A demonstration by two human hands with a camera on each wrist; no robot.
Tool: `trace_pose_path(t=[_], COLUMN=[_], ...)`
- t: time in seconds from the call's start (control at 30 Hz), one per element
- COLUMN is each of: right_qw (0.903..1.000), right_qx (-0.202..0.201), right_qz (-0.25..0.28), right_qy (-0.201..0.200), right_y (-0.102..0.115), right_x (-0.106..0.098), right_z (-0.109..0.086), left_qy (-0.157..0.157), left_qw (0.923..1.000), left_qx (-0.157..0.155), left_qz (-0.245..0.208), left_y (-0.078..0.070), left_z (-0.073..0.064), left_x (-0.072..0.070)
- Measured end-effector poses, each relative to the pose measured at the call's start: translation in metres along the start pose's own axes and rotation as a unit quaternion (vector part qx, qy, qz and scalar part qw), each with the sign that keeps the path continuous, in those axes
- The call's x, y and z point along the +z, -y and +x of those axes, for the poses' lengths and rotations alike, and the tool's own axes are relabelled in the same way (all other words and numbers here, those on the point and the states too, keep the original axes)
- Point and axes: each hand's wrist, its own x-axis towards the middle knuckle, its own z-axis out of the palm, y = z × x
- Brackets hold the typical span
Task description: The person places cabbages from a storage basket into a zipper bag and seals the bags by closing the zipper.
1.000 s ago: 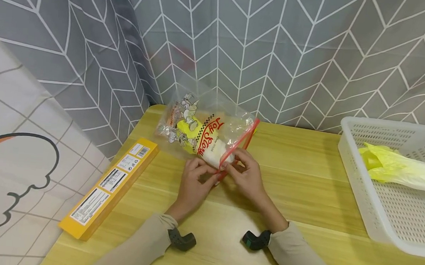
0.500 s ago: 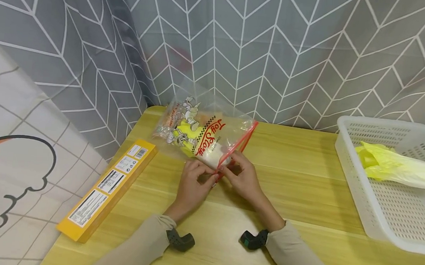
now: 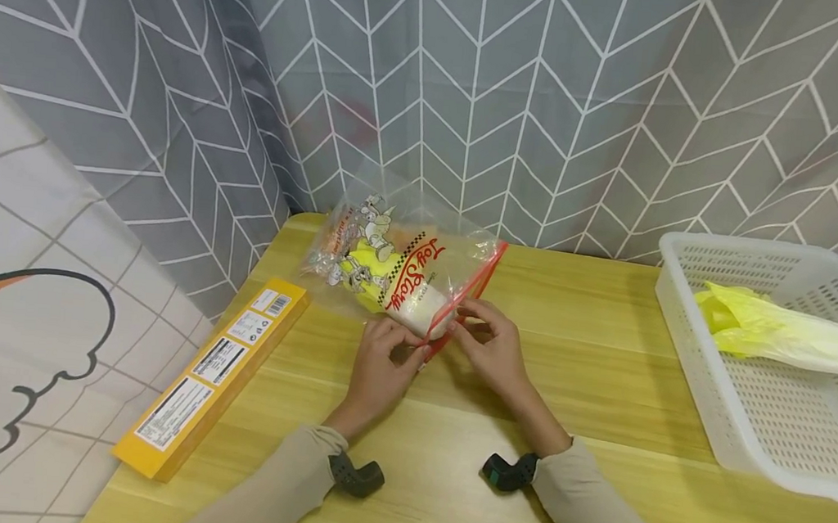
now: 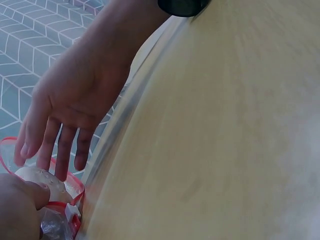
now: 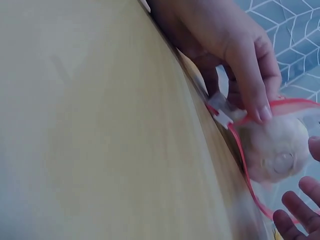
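Observation:
A clear zip bag (image 3: 457,248) with a red "Toy Story" print and red-edged mouth lies tilted toward the person. Inside shows a yellow and white napa cabbage (image 3: 419,307), its round cut base (image 5: 283,162) facing the opening. My left hand (image 3: 384,365) pinches the near corner of the mouth between thumb and fingers, beside the white zip slider (image 5: 220,118). At the mouth's right side is my right hand (image 3: 493,349). Its fingers (image 4: 64,150) hang long and loose beside the cabbage base, the thumb standing apart from them.
A long yellow box (image 3: 210,376) with white labels lies along the table's left side. On the right stands a white slotted basket (image 3: 794,418) holding another napa cabbage (image 3: 790,333). A grey patterned curtain (image 3: 520,97) hangs behind the wooden table (image 3: 569,323).
My right hand has shifted slightly right, its thumb coming away from the bag's near rim. The cabbage's white end shows more plainly. My left hand keeps its hold on the corner.

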Motion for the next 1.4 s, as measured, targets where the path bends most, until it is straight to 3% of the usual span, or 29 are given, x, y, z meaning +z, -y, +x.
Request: trace_pose_path(t=[0.2,0.47,0.7,1.07,1.4], right_qw=[0.9995,0.9954,0.9868,0.9682,0.9567], right_qx=[0.006,0.004,-0.035,-0.048,-0.084], right_qz=[-0.032,-0.093,-0.155,-0.237,-0.274], right_qy=[-0.002,0.02,0.031,0.064,0.05], right_y=[0.002,0.021,0.033,0.053,0.071], right_x=[-0.022,-0.053,-0.077,-0.111,-0.152], right_z=[0.001,0.008,0.016,0.026,0.039], left_qy=[-0.003,0.003,-0.003,0.0,-0.002], left_qw=[0.9999,0.9998,0.9998,0.9998,0.9998], left_qx=[-0.002,-0.013,-0.008,-0.011,-0.009], left_qz=[-0.01,-0.016,-0.018,-0.014,-0.015], left_y=[-0.002,0.0,0.001,0.001,0.001], left_z=[0.001,-0.001,-0.001,-0.001,-0.002], left_x=[0.001,0.0,-0.001,0.0,0.0])
